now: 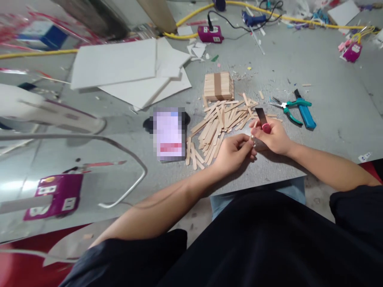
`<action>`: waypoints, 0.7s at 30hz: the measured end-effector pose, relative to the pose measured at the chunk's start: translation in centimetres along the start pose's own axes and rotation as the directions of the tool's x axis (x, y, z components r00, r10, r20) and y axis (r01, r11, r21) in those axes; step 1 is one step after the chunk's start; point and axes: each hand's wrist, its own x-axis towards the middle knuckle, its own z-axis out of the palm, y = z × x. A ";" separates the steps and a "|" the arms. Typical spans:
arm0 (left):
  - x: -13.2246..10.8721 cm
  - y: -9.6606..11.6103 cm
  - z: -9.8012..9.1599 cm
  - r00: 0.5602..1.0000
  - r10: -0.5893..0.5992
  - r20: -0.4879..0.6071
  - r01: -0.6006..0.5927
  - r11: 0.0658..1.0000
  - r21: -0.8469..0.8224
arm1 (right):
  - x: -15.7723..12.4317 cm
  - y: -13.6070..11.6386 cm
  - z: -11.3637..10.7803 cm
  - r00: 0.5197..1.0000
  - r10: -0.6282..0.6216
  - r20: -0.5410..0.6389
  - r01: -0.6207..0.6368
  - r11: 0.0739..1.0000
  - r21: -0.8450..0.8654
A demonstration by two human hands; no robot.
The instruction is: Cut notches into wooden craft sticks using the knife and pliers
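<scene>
My left hand [235, 153] is closed in a pinch near the table's front edge, its fingertips on a small pale wooden craft stick [253, 137]. Right beside it, my right hand [275, 137] is wrapped around a cutter knife [266, 127] with a red part and a wide dark blade pointing up and away. The fingertips of both hands meet at the stick, and most of it is hidden by them. Just beyond my hands lies a loose pile of craft sticks [221, 121]. Behind that pile stands a bundle of sticks [211, 86] bound with a brown band.
Teal-handled pliers [291, 109] and a blue-teal cutter [305, 111] lie to the right. A phone-like device [169, 133], blurred out, rests left of the pile. White foam boards [116, 63], purple power sockets [210, 34], a yellow cable [191, 16] and a glue gun [253, 18] lie farther back.
</scene>
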 end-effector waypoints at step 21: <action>3.0 1.7 -4.0 0.914 0.321 -0.247 -0.136 0.817 0.561 | 5.8 3.6 -6.7 0.949 -0.068 -0.307 0.003 0.978 -0.207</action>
